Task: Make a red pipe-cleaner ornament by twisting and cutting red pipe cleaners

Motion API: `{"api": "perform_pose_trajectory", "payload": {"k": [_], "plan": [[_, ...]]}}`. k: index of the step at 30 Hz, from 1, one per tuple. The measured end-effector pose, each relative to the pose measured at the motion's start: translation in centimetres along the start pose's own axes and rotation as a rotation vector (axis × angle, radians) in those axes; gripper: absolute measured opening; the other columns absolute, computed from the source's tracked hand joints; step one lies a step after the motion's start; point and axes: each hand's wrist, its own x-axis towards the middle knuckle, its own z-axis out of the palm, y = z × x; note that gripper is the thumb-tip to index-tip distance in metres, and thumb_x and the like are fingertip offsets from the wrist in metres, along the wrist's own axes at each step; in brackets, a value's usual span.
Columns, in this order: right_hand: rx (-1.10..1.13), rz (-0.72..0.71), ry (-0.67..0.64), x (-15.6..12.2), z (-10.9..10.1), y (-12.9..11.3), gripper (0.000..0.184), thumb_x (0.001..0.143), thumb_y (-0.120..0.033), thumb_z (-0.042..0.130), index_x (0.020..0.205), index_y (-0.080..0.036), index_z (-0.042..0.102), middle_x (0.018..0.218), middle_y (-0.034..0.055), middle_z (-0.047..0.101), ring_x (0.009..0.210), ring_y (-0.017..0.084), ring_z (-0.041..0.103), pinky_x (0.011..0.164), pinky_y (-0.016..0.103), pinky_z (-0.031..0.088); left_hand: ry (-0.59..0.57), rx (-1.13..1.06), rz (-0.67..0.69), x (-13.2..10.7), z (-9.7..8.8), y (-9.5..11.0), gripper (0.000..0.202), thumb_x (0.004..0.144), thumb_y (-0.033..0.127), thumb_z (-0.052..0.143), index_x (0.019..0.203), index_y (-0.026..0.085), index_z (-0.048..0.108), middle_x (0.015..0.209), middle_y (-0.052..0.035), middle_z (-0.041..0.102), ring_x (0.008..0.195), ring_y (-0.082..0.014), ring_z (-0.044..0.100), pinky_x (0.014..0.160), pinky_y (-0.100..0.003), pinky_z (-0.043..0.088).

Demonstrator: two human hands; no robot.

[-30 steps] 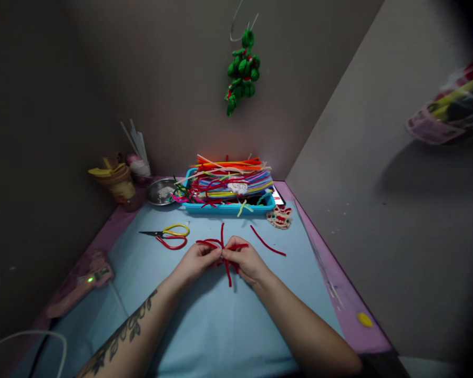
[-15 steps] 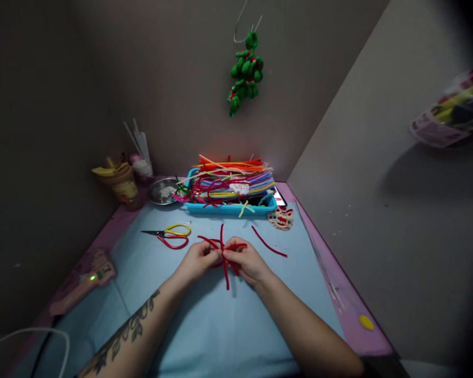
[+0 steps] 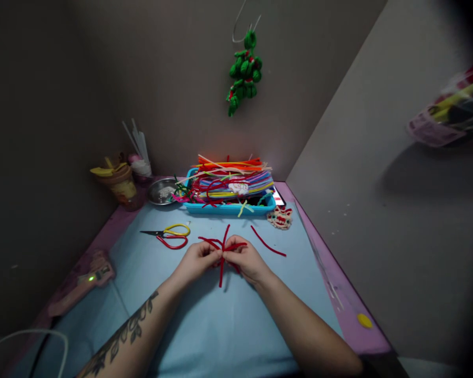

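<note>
Both hands meet at the centre of the blue cloth, pinching the crossing point of several red pipe cleaners (image 3: 221, 273). My left hand (image 3: 200, 258) is closed on them from the left, thumb and finger together. From the right, my right hand (image 3: 242, 258) pinches the same crossing, its thumb close to the left one. Red ends stick out upward, downward and to both sides. Parts of the stems are hidden behind the fingers. A single loose red pipe cleaner (image 3: 267, 243) lies on the cloth to the right of my right hand.
Scissors (image 3: 169, 235) lie left of the hands. Behind stands a blue tray (image 3: 230, 209) heaped with pipe cleaners, beside a metal dish (image 3: 152, 194) and a beige-and-red craft piece (image 3: 280, 218). A pink glue gun (image 3: 87, 283) rests at left. A green ornament (image 3: 245, 73) hangs above.
The upright red pipe cleaner has tilted, its top to the right and its bottom to the left. Both hands keep their pinch in nearly the same place.
</note>
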Motion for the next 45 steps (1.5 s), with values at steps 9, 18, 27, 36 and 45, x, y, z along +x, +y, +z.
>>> {"api": "perform_pose_trajectory", "payload": {"k": [9, 18, 27, 36, 45], "plan": [[0.018, 0.011, -0.008, 0.0, 0.0, -0.3, 0.029, 0.056, -0.024, 0.081, 0.067, -0.018, 0.055, 0.049, -0.0079, 0.053, 0.042, 0.006, 0.042, 0.045, 0.018, 0.03, -0.011, 0.062, -0.019, 0.1, 0.1, 0.1, 0.035, 0.067, 0.048, 0.069, 0.063, 0.014, 0.059, 0.056, -0.0007, 0.057, 0.052, -0.0123, 0.047, 0.052, -0.024, 0.034], [0.084, 0.048, -0.005, 0.1, -0.2, -0.2, 0.021, 0.056, -0.024, 0.078, 0.069, -0.018, 0.062, 0.055, -0.0035, 0.06, 0.048, 0.01, 0.051, 0.05, 0.022, 0.04, 0.059, 0.081, 0.032, 0.0, 0.7, 0.0, 0.028, 0.071, 0.041, 0.063, 0.062, 0.017, 0.053, 0.055, 0.0022, 0.052, 0.053, -0.0115, 0.045, 0.052, -0.023, 0.034], [0.022, -0.027, -0.031, -0.1, -0.1, -0.4, 0.024, 0.058, -0.025, 0.079, 0.074, -0.019, 0.061, 0.064, -0.0027, 0.061, 0.059, 0.011, 0.055, 0.058, 0.023, 0.043, 0.07, 0.074, 0.023, 0.1, 0.3, 0.4, 0.025, 0.071, 0.039, 0.063, 0.064, 0.016, 0.054, 0.056, 0.0023, 0.052, 0.053, -0.0114, 0.045, 0.053, -0.024, 0.034], [-0.086, -0.102, 0.003, 0.2, 0.0, 0.2, 0.024, 0.066, -0.033, 0.074, 0.076, -0.019, 0.057, 0.064, -0.0035, 0.057, 0.059, 0.012, 0.051, 0.058, 0.024, 0.041, 0.016, 0.01, 0.012, -0.1, 0.4, 0.5, 0.027, 0.069, 0.04, 0.065, 0.065, 0.016, 0.055, 0.057, 0.0017, 0.054, 0.053, -0.0119, 0.047, 0.055, -0.025, 0.036], [-0.631, -0.479, 0.201, -1.5, 0.8, -0.1, 0.01, 0.079, -0.024, 0.063, 0.07, -0.022, 0.059, 0.069, 0.0, 0.056, 0.063, 0.015, 0.049, 0.062, 0.028, 0.039, 0.385, 0.15, 0.149, 0.0, 0.0, 0.5, 0.029, 0.076, 0.041, 0.061, 0.059, 0.019, 0.051, 0.053, 0.004, 0.047, 0.052, -0.0118, 0.041, 0.051, -0.024, 0.031]]}}
